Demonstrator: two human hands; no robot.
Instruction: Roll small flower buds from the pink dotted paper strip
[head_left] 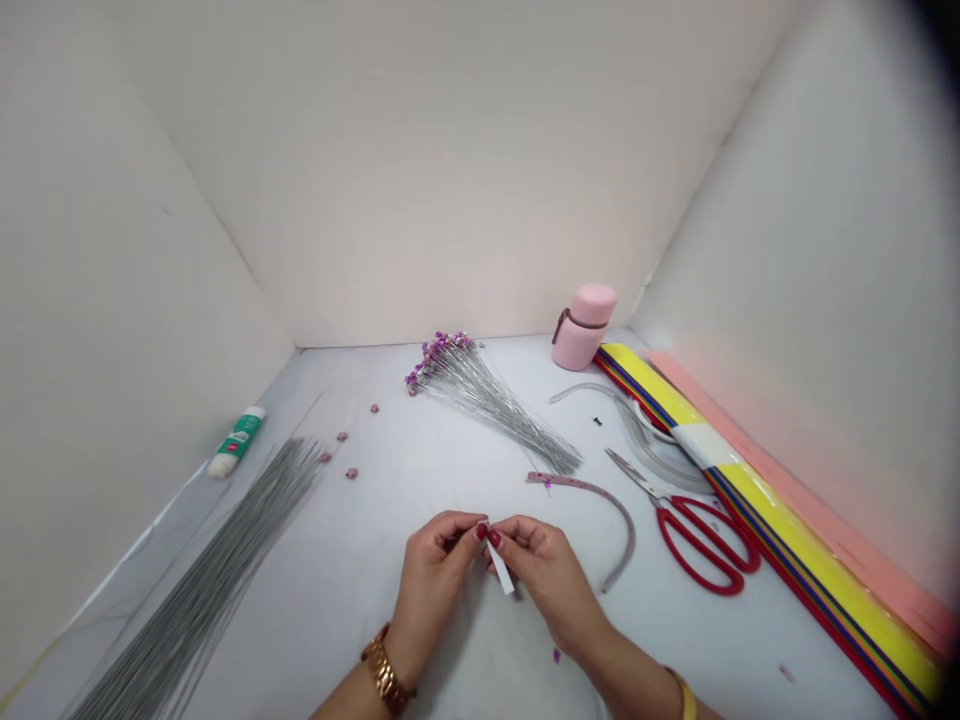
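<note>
Near the front middle of the table, my left hand (442, 555) and my right hand (536, 560) meet fingertip to fingertip, both closed in a pinch. Between them is a narrow white paper strip (504, 575); its free end hangs down toward me. The part under the fingertips is mostly hidden. Just right of my right hand lies a curved pinkish strip or tube (611, 505). Beyond the hands a bunch of silver wires (499, 400) ends in small purple and pink pieces (442, 350).
Bare grey wires (217, 570) lie at left beside a green-and-white glue stick (238, 440). Several small pink star-like pieces (351, 473) are scattered nearby. Red-handled scissors (690, 530), clear tubing (652, 440), stacked coloured paper (787, 510) and a pink flask (585, 325) stand or lie at right.
</note>
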